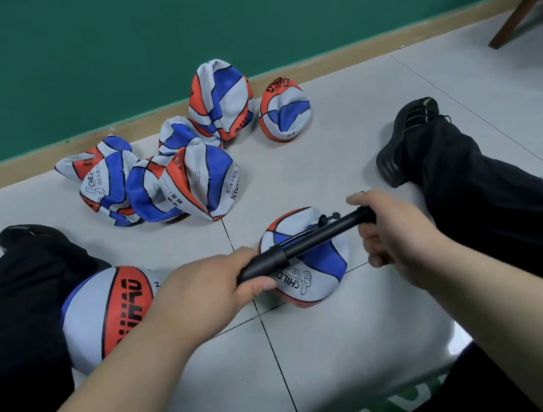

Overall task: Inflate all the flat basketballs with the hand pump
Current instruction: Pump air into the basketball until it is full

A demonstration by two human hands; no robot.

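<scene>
Tiled floor [357, 132], perhaps eight flat basketballs [206, 179], left hand [212, 289], right hand [393, 234] grasping one pump [306, 244]

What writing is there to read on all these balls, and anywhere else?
"CHILD": near flat ball, under the pump.
"CHILD": left flat ball in the pile.
Black block letters on the inflated ball: too stylised to read surely.
Small Chinese print on the balls: too small.
Green letters on the white cloth: cut off.
</scene>
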